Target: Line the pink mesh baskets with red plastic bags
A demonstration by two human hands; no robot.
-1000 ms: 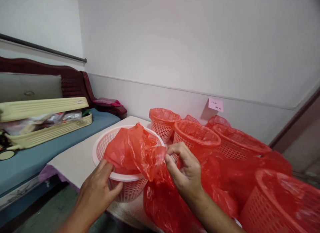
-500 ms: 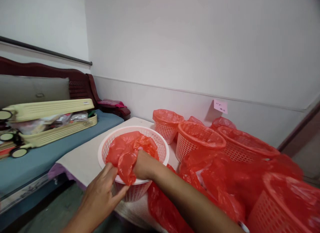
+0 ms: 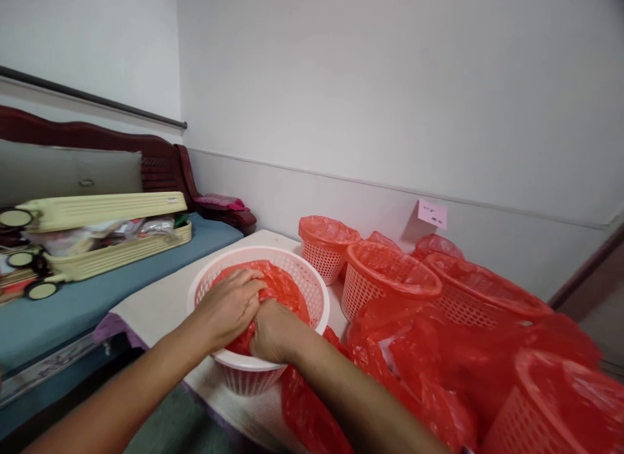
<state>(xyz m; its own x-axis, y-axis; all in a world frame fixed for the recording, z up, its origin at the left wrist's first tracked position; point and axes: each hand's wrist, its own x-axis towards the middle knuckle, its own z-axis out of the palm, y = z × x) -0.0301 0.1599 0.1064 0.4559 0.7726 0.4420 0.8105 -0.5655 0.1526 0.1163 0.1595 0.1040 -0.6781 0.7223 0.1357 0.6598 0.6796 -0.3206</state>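
Behind, wall [image 3: 390, 103]. Before it, table [image 3: 160, 307], pale top showing left of white basket. At right, lined baskets [image 3: 361, 288] and heaped red bags [image 3: 414, 360], crowding up to white basket [image 3: 251, 378]; near table edge just beside. Inside its rim, red bag [image 3: 287, 288], bunched. Over bag, close together: left hand [image 3: 234, 304], fingers curved; right hand [image 3: 270, 330], bent downward, fingertips hidden. Grip of either: cannot tell.
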